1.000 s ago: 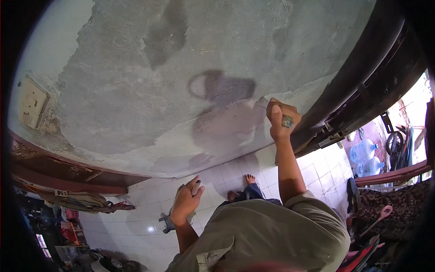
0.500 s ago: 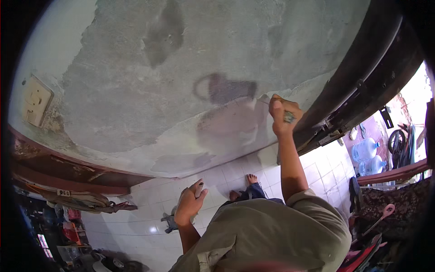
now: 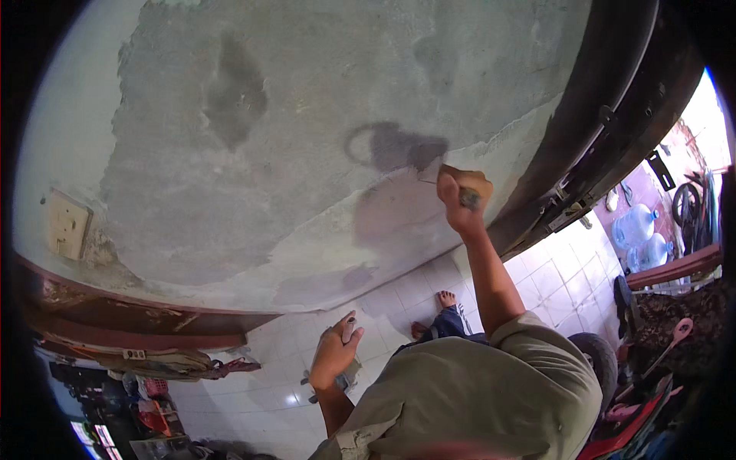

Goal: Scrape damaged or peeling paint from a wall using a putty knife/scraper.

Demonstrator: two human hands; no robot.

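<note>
Right of centre, clenching a scraper (image 3: 429,171) by its mostly hidden handle (image 3: 470,200) in the right hand (image 3: 462,198), up against the wall (image 3: 299,192). Lower centre, holding in the curled left hand (image 3: 334,356) a pale object (image 3: 349,330) too obscured to identify.

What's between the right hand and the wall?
In the head view, a thin, flat blade juts from the right hand toward the wall; contact isn't certain.
</note>
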